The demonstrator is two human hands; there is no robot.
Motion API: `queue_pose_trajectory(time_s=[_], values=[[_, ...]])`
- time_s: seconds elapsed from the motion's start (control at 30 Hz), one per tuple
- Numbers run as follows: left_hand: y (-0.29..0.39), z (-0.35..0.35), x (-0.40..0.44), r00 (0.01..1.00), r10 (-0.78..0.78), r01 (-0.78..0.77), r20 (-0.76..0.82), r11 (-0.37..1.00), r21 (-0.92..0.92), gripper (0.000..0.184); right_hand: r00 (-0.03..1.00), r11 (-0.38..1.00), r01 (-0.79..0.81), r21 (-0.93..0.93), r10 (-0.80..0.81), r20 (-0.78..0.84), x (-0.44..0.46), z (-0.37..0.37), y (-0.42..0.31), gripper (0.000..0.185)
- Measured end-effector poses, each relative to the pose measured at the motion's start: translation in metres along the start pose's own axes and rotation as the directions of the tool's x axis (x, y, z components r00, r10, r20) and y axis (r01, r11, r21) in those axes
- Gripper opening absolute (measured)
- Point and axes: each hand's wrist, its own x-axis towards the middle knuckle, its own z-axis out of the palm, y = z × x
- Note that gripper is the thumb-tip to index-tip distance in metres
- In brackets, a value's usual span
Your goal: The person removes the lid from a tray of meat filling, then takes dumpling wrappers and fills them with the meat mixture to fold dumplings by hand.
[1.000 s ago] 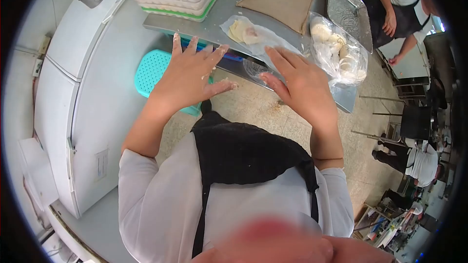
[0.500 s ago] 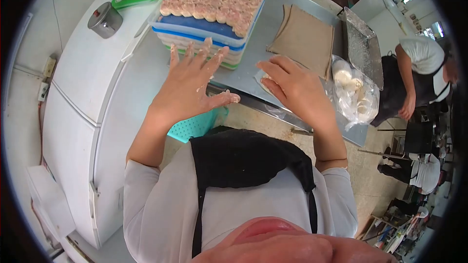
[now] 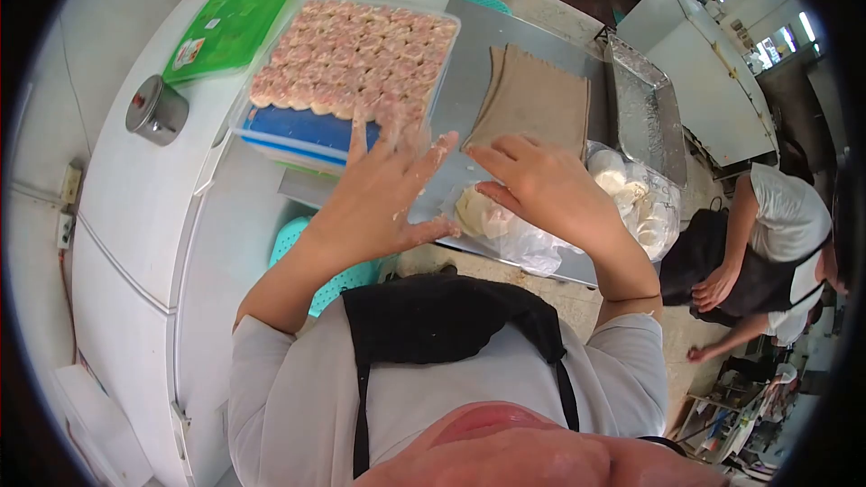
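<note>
My left hand point(image 3: 383, 194), dusted with flour or dough, has its fingers spread wide with nothing in them. Its fingertips overlap the near edge of a plastic container point(image 3: 242, 131), which holds rows of small pieces topped with pink filling point(image 3: 356, 59) beside a bare blue surface point(image 3: 302, 126). My right hand point(image 3: 546, 185) hovers palm down, thumb and fingers apart. Just below its thumb is a pale, rounded, doughy lump point(image 3: 474, 212) with a pinkish part, by clear plastic wrap point(image 3: 532, 248). Part of the lump is hidden by the hand.
Folded brown cloths point(image 3: 532, 99) lie on the metal table point(image 3: 465, 45), with a metal tray point(image 3: 645, 113) and a bag of white dough balls point(image 3: 636, 198) at right. A lidded metal pot point(image 3: 158, 111) and green lid point(image 3: 230, 27) rest on the white freezer point(image 3: 221, 225). A co-worker point(image 3: 762, 234) stands at right.
The view has shifted, so the container sits lower and further left. Both hands appear lower, the left closer to the right. The doughy lump and wrap under my right hand show more. The co-worker appears lower.
</note>
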Motion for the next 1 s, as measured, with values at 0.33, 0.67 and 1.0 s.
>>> queue_pose_trajectory(time_s=[0.33, 0.67, 1.0], values=[[0.026, 0.068, 0.083, 0.994, 0.081, -0.063, 0.074, 0.974, -0.216, 0.075, 0.984, 0.986, -0.161, 0.043, 0.157, 0.078, -0.046, 0.018, 0.097, 0.025], [-0.005, 0.084, 0.103, 0.988, -0.145, 0.143, -0.057, 0.989, -0.035, 0.071, 0.768, 0.774, -0.594, -0.22, 0.627, 0.134, -0.166, 0.061, 0.248, 0.035], [-0.011, 0.095, 0.108, 0.954, -0.276, 0.282, -0.114, 0.958, 0.045, 0.082, 0.663, 0.619, -0.717, -0.321, 0.748, -0.039, -0.222, 0.118, 0.324, 0.014]])
